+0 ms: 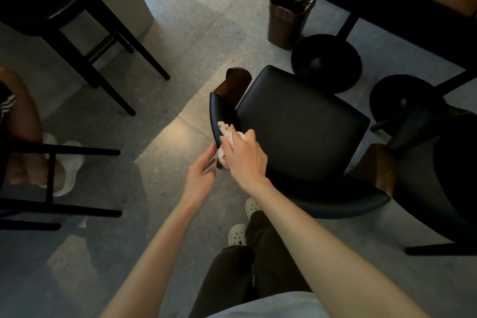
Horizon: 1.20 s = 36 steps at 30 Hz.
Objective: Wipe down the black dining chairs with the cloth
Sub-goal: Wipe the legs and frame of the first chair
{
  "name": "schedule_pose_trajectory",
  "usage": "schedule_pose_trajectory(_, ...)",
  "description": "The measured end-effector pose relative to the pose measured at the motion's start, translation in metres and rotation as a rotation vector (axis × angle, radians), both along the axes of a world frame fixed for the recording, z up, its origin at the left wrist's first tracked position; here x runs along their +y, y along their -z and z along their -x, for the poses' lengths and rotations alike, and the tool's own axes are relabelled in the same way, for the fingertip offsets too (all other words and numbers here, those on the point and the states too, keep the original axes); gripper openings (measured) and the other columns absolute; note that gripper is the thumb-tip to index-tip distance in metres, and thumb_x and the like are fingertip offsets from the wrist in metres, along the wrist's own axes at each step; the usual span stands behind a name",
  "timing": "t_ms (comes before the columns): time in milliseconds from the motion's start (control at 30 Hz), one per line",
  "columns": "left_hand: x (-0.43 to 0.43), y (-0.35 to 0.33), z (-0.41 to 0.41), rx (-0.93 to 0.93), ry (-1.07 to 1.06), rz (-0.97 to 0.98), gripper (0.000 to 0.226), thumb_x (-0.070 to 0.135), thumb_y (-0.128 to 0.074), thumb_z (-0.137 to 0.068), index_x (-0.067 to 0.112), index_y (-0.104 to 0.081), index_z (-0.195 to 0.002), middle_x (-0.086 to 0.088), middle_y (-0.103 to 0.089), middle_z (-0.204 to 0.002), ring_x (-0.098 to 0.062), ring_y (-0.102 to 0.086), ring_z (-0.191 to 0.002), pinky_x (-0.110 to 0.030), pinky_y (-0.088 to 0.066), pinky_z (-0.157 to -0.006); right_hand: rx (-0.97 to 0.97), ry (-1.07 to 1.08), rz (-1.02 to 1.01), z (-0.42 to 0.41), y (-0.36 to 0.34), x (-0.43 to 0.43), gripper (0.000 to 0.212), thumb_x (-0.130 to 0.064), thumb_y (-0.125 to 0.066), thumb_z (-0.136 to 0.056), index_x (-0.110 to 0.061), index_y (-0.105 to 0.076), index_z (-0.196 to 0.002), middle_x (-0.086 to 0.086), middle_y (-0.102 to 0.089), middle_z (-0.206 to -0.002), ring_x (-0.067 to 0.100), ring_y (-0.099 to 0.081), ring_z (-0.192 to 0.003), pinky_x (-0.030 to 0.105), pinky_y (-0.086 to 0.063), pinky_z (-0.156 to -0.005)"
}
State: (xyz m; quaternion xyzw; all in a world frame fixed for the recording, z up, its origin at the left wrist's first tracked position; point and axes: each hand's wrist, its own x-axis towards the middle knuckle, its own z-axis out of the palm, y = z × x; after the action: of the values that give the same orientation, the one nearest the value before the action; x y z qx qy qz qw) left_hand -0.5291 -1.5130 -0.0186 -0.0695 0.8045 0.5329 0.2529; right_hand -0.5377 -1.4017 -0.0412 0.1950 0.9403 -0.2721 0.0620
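Observation:
A black dining chair [302,121] with a padded seat and a curved black backrest stands in front of me. Brown wooden arm ends show at its upper left and lower right. My right hand [245,155] presses a pale bunched cloth [227,134] against the left end of the backrest. Only part of the cloth shows under the fingers. My left hand [200,175] is just left of that backrest end, fingers spread, its fingertips at the edge. A second black chair [451,162] stands at the right edge of the view.
A brown waste bin [290,14] with a black liner stands beyond the chair. Two round black table bases [326,62] sit under a wooden table at the upper right. A black stool [64,8] is at upper left. A seated person's legs [28,137] and white shoes are at left.

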Motion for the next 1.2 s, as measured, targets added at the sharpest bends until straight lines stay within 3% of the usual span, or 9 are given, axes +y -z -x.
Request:
schedule_pose_trajectory(167,0.006,0.004,-0.005,0.063,0.042,0.092,0.064,-0.007,-0.041,-0.095,0.022,-0.027,-0.150,0.000,-0.028,-0.156,-0.016,-0.029,-0.143,-0.035,-0.025,-0.117,-0.022,-0.172,-0.141,-0.048,-0.013,0.026,0.041,-0.043,-0.030,-0.103,-0.025,-0.055,-0.132,-0.001,-0.047,-0.092,0.011,-0.053,-0.069,0.028,-0.044,-0.055)
schedule_pose_trajectory(267,0.017,0.005,-0.014,0.156,0.114,0.198,0.062,0.003,-0.043,-0.099,0.017,-0.016,-0.153,0.003,-0.011,-0.161,-0.009,-0.010,-0.147,-0.018,-0.007,-0.113,-0.105,-0.256,-0.269,-0.086,-0.022,0.062,0.040,-0.044,-0.034,-0.102,-0.022,-0.065,-0.114,-0.004,-0.045,-0.089,0.009,-0.047,-0.067,0.025,-0.038,-0.056)
schedule_pose_trajectory(367,0.021,0.007,-0.024,0.269,0.202,0.299,0.061,0.004,-0.038,-0.101,0.015,-0.010,-0.154,0.002,0.000,-0.162,-0.011,-0.002,-0.148,-0.018,-0.002,-0.114,-0.202,-0.290,-0.412,-0.114,-0.031,0.091,0.036,-0.044,-0.040,-0.100,-0.020,-0.066,-0.106,-0.003,-0.047,-0.090,0.010,-0.047,-0.068,0.025,-0.038,-0.056)
schedule_pose_trajectory(500,0.016,0.010,-0.033,0.437,0.396,0.459,0.053,0.014,-0.036,-0.103,0.020,-0.018,-0.153,0.003,-0.005,-0.161,-0.018,-0.002,-0.149,-0.036,-0.010,-0.121,-0.339,-0.245,-0.348,-0.093,-0.031,0.097,0.040,-0.037,-0.034,-0.102,-0.017,-0.061,-0.123,0.003,-0.046,-0.090,0.018,-0.049,-0.075,0.032,-0.035,-0.061)
schedule_pose_trajectory(667,0.005,0.012,-0.031,0.505,0.563,0.632,0.053,0.027,-0.034,-0.103,0.026,-0.015,-0.153,0.005,-0.004,-0.161,-0.018,0.001,-0.148,-0.044,-0.015,-0.120,-0.123,0.047,-0.107,-0.064,-0.021,0.029,0.041,-0.036,-0.035,-0.102,-0.013,-0.063,-0.121,0.010,-0.054,-0.114,0.025,-0.053,-0.105,0.039,-0.046,-0.083)
schedule_pose_trajectory(767,0.005,0.009,-0.029,0.504,0.581,0.681,0.054,0.027,-0.034,-0.103,0.026,-0.015,-0.153,0.006,-0.003,-0.161,-0.019,0.001,-0.148,-0.045,-0.016,-0.120,0.111,0.111,-0.203,-0.081,-0.014,0.017,0.029,-0.030,-0.048,-0.097,-0.013,-0.072,-0.096,0.006,-0.058,-0.087,0.017,-0.054,-0.076,0.034,-0.048,-0.062)
schedule_pose_trajectory(833,0.007,0.007,-0.030,0.503,0.591,0.690,0.054,0.026,-0.034,-0.103,0.025,-0.014,-0.153,0.005,-0.003,-0.161,-0.020,0.001,-0.149,-0.046,-0.017,-0.120,0.233,0.018,-0.275,-0.093,-0.007,0.036,0.024,-0.025,-0.053,-0.092,-0.013,-0.072,-0.085,0.005,-0.053,-0.072,0.017,-0.049,-0.063,0.030,-0.038,-0.052)
schedule_pose_trajectory(1000,0.014,0.005,-0.037,0.513,0.560,0.755,0.054,0.024,-0.032,-0.103,0.022,-0.012,-0.154,0.002,-0.003,-0.162,-0.023,-0.002,-0.149,-0.046,-0.018,-0.120,0.033,-0.260,-0.491,-0.145,-0.003,0.104,0.037,-0.034,-0.041,-0.086,-0.015,-0.072,-0.094,0.006,-0.052,-0.077,0.021,-0.046,-0.067,0.029,-0.027,-0.056)
schedule_pose_trajectory(1200,0.020,0.005,-0.041,0.494,0.537,0.733,0.056,0.020,-0.034,-0.103,0.021,-0.011,-0.154,-0.001,-0.003,-0.162,-0.024,-0.001,-0.149,-0.047,-0.019,-0.119,-0.092,-0.250,-0.628,-0.157,-0.022,0.156,0.032,-0.035,-0.048,-0.094,-0.015,-0.072,-0.092,0.003,-0.049,-0.083,0.019,-0.047,-0.075,0.031,-0.029,-0.060)
